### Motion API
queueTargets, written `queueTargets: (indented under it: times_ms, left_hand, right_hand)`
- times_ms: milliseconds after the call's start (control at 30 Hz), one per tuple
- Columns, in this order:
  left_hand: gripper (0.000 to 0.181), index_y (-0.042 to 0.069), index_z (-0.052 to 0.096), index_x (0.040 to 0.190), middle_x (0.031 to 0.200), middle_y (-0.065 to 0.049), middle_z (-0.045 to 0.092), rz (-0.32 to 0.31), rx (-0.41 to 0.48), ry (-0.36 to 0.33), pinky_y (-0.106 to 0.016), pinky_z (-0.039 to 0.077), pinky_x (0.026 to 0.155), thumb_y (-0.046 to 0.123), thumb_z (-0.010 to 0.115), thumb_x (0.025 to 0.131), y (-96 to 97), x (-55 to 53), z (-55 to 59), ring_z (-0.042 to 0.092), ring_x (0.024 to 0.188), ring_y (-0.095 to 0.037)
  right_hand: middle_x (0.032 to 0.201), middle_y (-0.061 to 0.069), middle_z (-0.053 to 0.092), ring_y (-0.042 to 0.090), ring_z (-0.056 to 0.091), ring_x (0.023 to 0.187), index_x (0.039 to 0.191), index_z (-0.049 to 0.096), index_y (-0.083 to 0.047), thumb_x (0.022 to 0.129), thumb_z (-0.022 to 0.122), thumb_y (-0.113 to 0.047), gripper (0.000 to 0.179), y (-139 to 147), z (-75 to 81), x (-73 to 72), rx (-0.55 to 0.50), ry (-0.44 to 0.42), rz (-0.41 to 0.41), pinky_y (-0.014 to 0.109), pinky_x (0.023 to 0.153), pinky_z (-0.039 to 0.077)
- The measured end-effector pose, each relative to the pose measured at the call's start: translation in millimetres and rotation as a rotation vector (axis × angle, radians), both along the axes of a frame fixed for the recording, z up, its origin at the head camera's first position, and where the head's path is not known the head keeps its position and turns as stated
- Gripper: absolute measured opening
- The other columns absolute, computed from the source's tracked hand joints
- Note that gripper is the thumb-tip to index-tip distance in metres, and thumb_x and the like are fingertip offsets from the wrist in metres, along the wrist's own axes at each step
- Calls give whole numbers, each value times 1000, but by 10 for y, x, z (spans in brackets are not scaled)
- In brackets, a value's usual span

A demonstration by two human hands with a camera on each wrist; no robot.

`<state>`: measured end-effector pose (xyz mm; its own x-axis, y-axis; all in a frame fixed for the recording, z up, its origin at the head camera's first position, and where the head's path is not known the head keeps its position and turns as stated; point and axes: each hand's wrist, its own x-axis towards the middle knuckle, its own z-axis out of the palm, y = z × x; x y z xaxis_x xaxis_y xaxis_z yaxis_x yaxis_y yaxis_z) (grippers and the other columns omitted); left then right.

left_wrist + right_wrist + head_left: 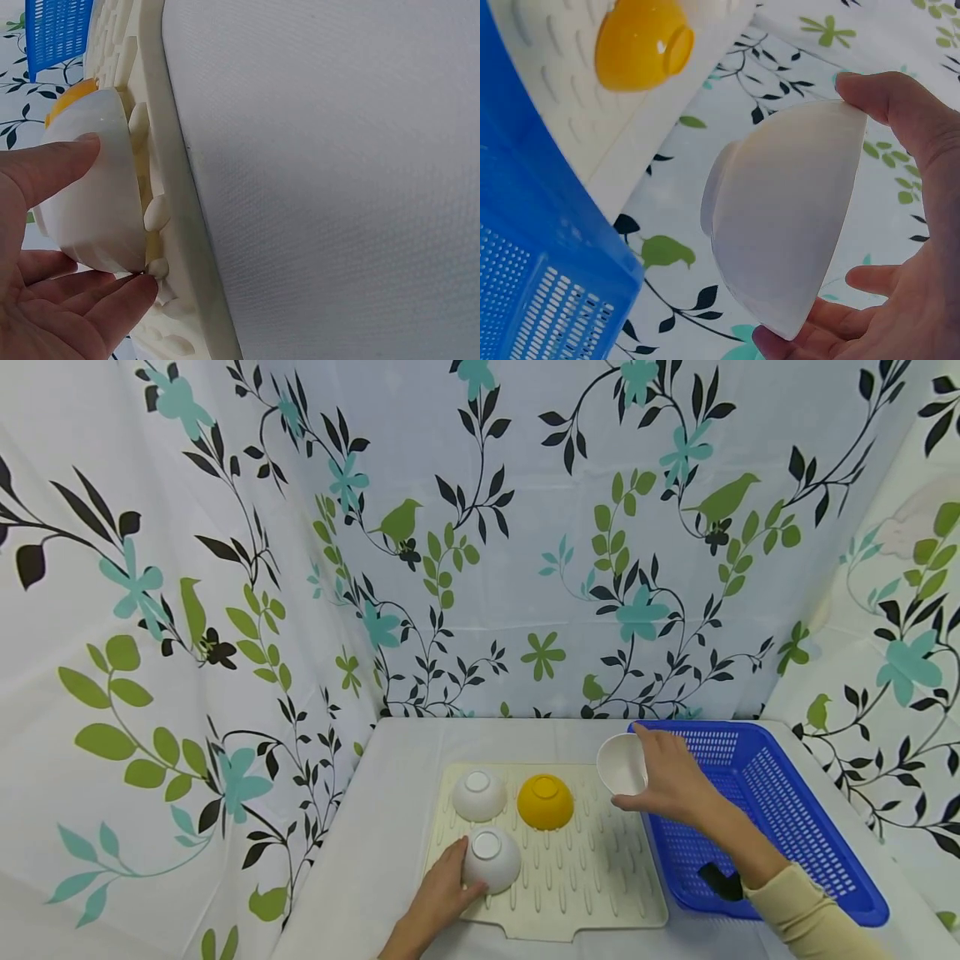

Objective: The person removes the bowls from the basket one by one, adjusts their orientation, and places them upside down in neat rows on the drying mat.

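Note:
My right hand holds a white bowl by its rim, thumb on one side and fingers on the other, above the right part of the cream drying board. In the right wrist view this bowl is tilted on its side. At the board's front left, my left hand grips an upside-down white bowl, its thumb and fingers on opposite sides. Behind it another white bowl sits upside down, with a yellow bowl upside down to its right.
A blue plastic basket with slotted walls stands right of the board, partly under my right forearm. A small black item shows near the right wrist. Floral curtains surround the white table.

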<state>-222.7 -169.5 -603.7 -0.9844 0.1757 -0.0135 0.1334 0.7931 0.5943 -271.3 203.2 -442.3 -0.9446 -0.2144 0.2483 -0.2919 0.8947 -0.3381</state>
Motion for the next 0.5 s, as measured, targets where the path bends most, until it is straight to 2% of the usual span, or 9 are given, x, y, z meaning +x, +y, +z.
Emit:
queueTargets:
  times_ms: [300, 400, 500]
  left_hand:
    - [82, -7, 44, 144, 145, -27, 51, 22, 100, -26, -56, 44, 112, 23, 84, 79, 9, -41, 22, 50, 135, -43]
    - [80, -9, 45, 142, 143, -29, 52, 8, 117, -25, -57, 45, 111, 22, 84, 80, 1, -36, 73, 51, 134, -45]
    - [82, -11, 44, 142, 145, -31, 49, -12, 126, -30, -60, 42, 112, 30, 82, 82, -8, -36, 147, 48, 135, -47]
  right_hand:
    - [141, 27, 47, 44, 46, 122, 152, 32, -1, 64, 88, -52, 117, -128, -26, 58, 19, 15, 31, 64, 92, 56]
    - [141, 27, 48, 44, 45, 124, 151, 33, -1, 63, 89, -50, 115, -170, -34, 87, 15, 26, 45, 65, 95, 54]
    - [140, 25, 48, 43, 46, 123, 151, 34, -1, 64, 89, -49, 114, -215, -34, 119, 10, 32, 58, 63, 95, 55]
